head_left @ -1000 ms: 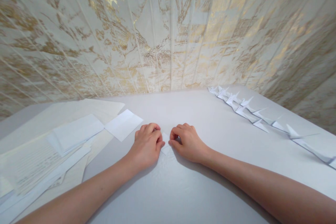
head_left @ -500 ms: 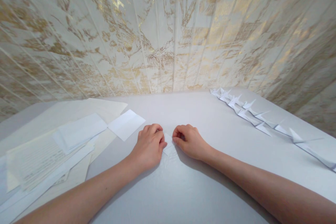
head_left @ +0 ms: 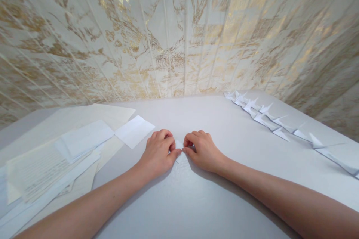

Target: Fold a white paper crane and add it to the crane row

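Note:
A small folded piece of white paper lies at the middle of the table, mostly covered by my fingers. My left hand pinches its left side, with the thumb stretched across the near part. On the other side, my right hand pinches the paper's right edge between thumb and curled fingers. The two thumbs nearly meet over it. A thin corner of the paper pokes out below my left thumb. The exact folds are hidden by the hands.
A loose white paper square lies beyond my left hand. Further left are stacked white sheets and printed pages. Several folded paper cranes stand in rows along the right side. A gold-patterned curtain hangs behind the white table.
My left thumb has moved right across the paper, towards my right thumb. My right hand has shifted slightly left, and less of the paper shows.

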### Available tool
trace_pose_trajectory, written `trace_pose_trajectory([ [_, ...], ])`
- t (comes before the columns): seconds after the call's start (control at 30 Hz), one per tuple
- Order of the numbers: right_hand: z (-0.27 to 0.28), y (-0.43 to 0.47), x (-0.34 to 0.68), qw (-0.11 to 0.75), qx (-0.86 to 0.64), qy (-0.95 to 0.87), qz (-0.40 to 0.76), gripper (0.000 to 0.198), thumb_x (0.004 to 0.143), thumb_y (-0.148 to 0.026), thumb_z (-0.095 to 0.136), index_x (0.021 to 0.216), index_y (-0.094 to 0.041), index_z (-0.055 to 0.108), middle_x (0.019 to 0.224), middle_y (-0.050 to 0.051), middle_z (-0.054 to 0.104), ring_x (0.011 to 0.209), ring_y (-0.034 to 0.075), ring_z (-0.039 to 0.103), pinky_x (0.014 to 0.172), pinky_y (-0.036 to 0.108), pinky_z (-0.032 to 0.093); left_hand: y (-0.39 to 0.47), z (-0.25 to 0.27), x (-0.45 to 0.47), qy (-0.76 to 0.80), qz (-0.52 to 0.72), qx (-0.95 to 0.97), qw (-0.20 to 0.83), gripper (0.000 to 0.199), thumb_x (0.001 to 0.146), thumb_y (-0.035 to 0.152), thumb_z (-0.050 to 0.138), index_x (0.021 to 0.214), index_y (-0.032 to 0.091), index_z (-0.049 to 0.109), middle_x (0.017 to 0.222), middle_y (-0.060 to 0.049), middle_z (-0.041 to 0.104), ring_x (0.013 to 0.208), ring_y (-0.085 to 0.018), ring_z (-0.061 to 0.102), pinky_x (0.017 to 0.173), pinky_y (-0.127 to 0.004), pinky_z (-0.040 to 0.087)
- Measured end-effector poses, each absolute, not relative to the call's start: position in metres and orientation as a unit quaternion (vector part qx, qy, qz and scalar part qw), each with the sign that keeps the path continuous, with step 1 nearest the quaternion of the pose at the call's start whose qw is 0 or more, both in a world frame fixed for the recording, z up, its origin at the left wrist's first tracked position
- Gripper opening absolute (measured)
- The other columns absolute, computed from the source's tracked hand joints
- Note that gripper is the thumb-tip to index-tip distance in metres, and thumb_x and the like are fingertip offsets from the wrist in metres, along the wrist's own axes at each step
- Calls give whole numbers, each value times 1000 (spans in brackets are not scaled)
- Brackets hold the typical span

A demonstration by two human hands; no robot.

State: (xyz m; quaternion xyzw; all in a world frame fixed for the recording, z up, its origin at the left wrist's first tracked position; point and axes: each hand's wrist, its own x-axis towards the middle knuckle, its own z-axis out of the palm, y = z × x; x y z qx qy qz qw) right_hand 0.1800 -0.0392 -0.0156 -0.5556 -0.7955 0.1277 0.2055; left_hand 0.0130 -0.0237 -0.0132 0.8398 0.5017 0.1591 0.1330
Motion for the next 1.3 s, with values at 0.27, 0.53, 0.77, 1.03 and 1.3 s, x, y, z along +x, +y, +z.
trace_pose_trajectory([
  [0.27,-13,-39,179,205,-558,-794,125,1,76,-18,57,75,-17,58,76,3,58,76,17,48,68,28,29,-23,-14,15,516,151,833,126,20,76,32,55,62,18,54,94,-4,52,90,-23,45,80,-40,37],
  [0.53,-16,-39,180,203,-555,-797,124,1,76,-19,57,76,-18,58,76,2,59,76,16,48,69,28,29,-25,-12,16,519,145,834,119,20,73,33,59,62,18,52,96,-4,51,93,-24,45,80,-39,37],
  [0.77,-15,-39,180,205,-563,-787,146,2,75,-19,59,77,-18,58,75,2,60,77,17,49,71,29,30,-21,-4,14,532,106,822,174,21,68,23,62,85,19,51,101,-5,51,99,-25,45,87,-40,37],
  [1.03,-15,-39,183,229,-548,-787,165,15,72,-16,60,87,-17,61,81,3,61,80,18,49,74,31,31,-18,0,8,542,100,806,215,26,61,23,64,84,19,51,121,-8,41,113,-28,38,98,-42,31],
  [1.3,-9,-41,187,283,-501,-786,227,5,73,-16,60,68,-17,58,69,0,60,72,15,51,73,31,36,-22,-1,1,481,180,813,274,13,62,19,57,67,20,45,95,-3,58,94,-21,48,87,-37,36],
])
